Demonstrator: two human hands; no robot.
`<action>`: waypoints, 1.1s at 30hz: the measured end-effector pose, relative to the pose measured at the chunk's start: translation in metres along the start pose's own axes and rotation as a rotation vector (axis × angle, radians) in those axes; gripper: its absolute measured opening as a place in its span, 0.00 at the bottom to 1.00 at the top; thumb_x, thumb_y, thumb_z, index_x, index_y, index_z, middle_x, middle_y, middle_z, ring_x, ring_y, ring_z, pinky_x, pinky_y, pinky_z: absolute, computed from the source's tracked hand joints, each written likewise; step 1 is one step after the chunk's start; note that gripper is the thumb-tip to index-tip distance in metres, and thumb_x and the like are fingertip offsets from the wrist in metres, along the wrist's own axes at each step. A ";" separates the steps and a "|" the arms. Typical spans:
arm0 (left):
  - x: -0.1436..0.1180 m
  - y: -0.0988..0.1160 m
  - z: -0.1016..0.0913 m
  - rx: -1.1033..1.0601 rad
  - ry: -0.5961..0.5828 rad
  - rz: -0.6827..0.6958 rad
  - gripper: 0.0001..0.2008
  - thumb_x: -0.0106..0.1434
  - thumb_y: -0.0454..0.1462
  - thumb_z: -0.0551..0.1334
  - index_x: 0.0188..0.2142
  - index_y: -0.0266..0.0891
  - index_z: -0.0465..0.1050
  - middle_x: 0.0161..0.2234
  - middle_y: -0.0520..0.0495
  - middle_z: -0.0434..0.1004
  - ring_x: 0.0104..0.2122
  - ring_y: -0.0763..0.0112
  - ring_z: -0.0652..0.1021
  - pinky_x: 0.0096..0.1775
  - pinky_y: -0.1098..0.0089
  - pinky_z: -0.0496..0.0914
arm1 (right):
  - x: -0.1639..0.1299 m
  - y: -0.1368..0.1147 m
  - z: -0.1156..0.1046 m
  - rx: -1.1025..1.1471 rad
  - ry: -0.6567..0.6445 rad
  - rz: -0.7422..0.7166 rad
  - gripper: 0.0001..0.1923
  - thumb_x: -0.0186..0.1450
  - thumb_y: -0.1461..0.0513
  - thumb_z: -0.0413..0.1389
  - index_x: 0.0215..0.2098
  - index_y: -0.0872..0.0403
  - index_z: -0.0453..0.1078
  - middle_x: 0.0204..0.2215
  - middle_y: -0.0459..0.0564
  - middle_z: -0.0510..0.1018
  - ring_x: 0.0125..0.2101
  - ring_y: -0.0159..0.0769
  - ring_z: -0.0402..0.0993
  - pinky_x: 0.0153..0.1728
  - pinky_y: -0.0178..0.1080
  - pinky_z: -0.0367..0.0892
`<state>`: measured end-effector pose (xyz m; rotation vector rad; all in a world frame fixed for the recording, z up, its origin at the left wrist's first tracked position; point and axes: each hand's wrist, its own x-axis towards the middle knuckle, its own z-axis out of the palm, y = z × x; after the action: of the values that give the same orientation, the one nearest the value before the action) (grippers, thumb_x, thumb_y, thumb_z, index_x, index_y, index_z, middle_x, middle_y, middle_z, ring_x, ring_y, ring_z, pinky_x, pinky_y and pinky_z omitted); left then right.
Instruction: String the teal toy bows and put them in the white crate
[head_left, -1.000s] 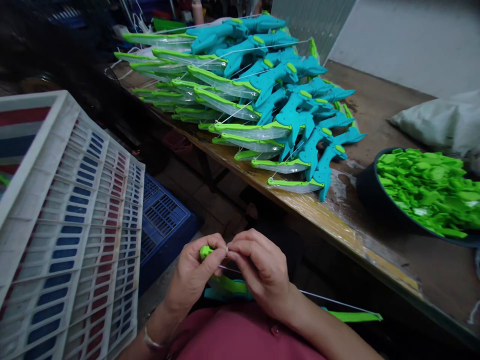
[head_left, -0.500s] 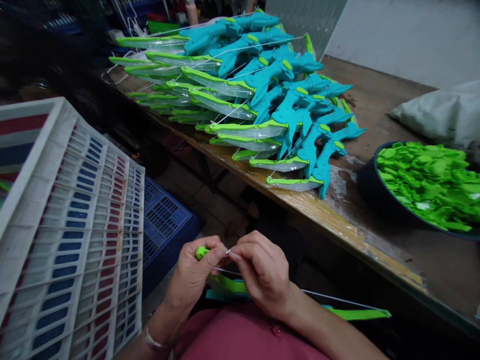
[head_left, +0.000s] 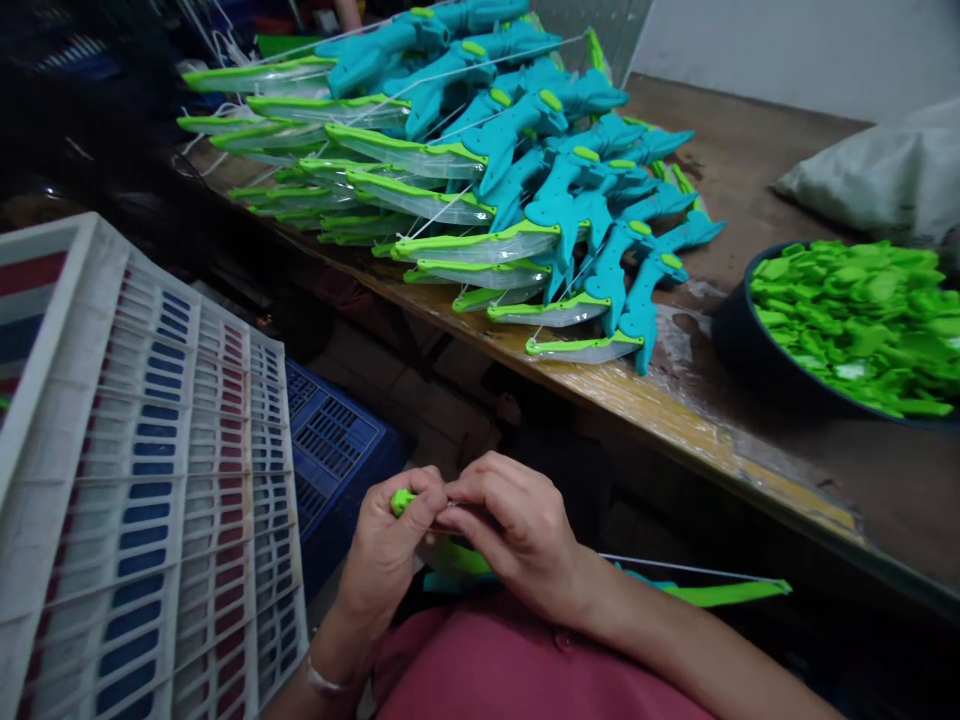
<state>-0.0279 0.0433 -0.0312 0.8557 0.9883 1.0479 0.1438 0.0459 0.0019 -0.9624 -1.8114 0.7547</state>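
Note:
A toy bow [head_left: 731, 594] with lime-green limbs and a teal middle lies across my lap, partly hidden behind my hands and forearm. My left hand [head_left: 382, 545] is closed around one green limb end, whose tip [head_left: 402, 501] pokes out between thumb and forefinger. Close against it, my right hand [head_left: 517, 525] pinches with thumb and fingertips at the white string's end, which is mostly covered by the fingers. From behind my right forearm the white string [head_left: 694, 567] runs taut to the bow's other tip.
Many teal and green toy bows [head_left: 555, 215] are stacked on the table [head_left: 667, 410]. A dark tub [head_left: 739, 335] of green plastic parts [head_left: 855, 325] stands at right, near a pale sack [head_left: 862, 180]. At left are a white slatted crate [head_left: 161, 480] and a blue crate [head_left: 337, 440].
My right fingers have closed in against my left fingertips, covering the white string end that showed between them. The view has shifted slightly; the limb end stays in my left hand.

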 end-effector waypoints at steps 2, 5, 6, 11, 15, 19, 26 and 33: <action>-0.001 0.002 0.002 -0.012 0.004 0.002 0.17 0.67 0.43 0.69 0.24 0.37 0.74 0.25 0.53 0.65 0.24 0.75 0.64 0.25 0.75 0.58 | 0.001 0.000 -0.001 -0.009 -0.014 -0.007 0.05 0.75 0.63 0.56 0.41 0.55 0.73 0.31 0.49 0.77 0.31 0.33 0.73 0.32 0.35 0.70; -0.002 0.003 0.003 -0.023 0.026 0.016 0.18 0.67 0.43 0.69 0.24 0.38 0.72 0.23 0.54 0.64 0.24 0.76 0.65 0.26 0.74 0.59 | 0.000 0.001 -0.002 -0.033 -0.014 -0.003 0.07 0.75 0.63 0.54 0.39 0.55 0.72 0.31 0.49 0.76 0.31 0.33 0.72 0.31 0.35 0.69; -0.002 0.003 0.003 -0.024 0.031 0.020 0.18 0.67 0.43 0.69 0.24 0.38 0.71 0.23 0.54 0.64 0.23 0.76 0.65 0.27 0.74 0.60 | -0.001 0.001 -0.002 -0.035 -0.002 0.003 0.07 0.75 0.63 0.54 0.38 0.54 0.72 0.30 0.49 0.76 0.30 0.33 0.72 0.31 0.35 0.68; 0.000 0.001 0.002 0.012 0.027 0.056 0.19 0.68 0.42 0.68 0.23 0.39 0.69 0.21 0.55 0.65 0.23 0.75 0.66 0.28 0.72 0.61 | -0.005 0.002 -0.003 -0.049 0.049 0.020 0.07 0.73 0.65 0.54 0.36 0.54 0.70 0.29 0.47 0.75 0.28 0.31 0.70 0.29 0.35 0.66; 0.001 0.001 0.002 0.004 0.024 0.047 0.19 0.69 0.43 0.67 0.23 0.39 0.69 0.21 0.55 0.65 0.23 0.75 0.67 0.28 0.72 0.61 | -0.006 0.001 -0.004 -0.090 0.038 0.003 0.07 0.74 0.65 0.53 0.37 0.54 0.69 0.29 0.48 0.75 0.29 0.32 0.70 0.29 0.35 0.66; 0.000 -0.001 0.002 0.002 0.027 0.051 0.19 0.69 0.42 0.67 0.23 0.39 0.69 0.21 0.55 0.65 0.23 0.75 0.67 0.28 0.71 0.61 | -0.006 0.000 -0.006 -0.106 0.021 0.001 0.07 0.74 0.66 0.53 0.37 0.55 0.70 0.30 0.49 0.75 0.29 0.32 0.70 0.29 0.36 0.66; -0.002 -0.002 0.000 0.027 0.019 0.051 0.21 0.71 0.42 0.65 0.22 0.39 0.67 0.21 0.55 0.65 0.23 0.74 0.66 0.29 0.70 0.60 | -0.009 -0.001 -0.010 -0.130 0.007 0.034 0.06 0.73 0.68 0.54 0.37 0.56 0.71 0.30 0.49 0.75 0.30 0.32 0.71 0.29 0.35 0.66; 0.000 -0.003 0.002 0.035 0.030 0.064 0.20 0.70 0.42 0.65 0.22 0.39 0.68 0.20 0.55 0.64 0.22 0.74 0.65 0.28 0.70 0.59 | -0.011 -0.001 -0.012 -0.159 -0.004 0.046 0.06 0.73 0.68 0.53 0.37 0.57 0.70 0.30 0.48 0.74 0.29 0.31 0.69 0.29 0.35 0.64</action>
<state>-0.0256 0.0426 -0.0334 0.9079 1.0126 1.1033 0.1573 0.0366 0.0027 -1.1096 -1.8799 0.6486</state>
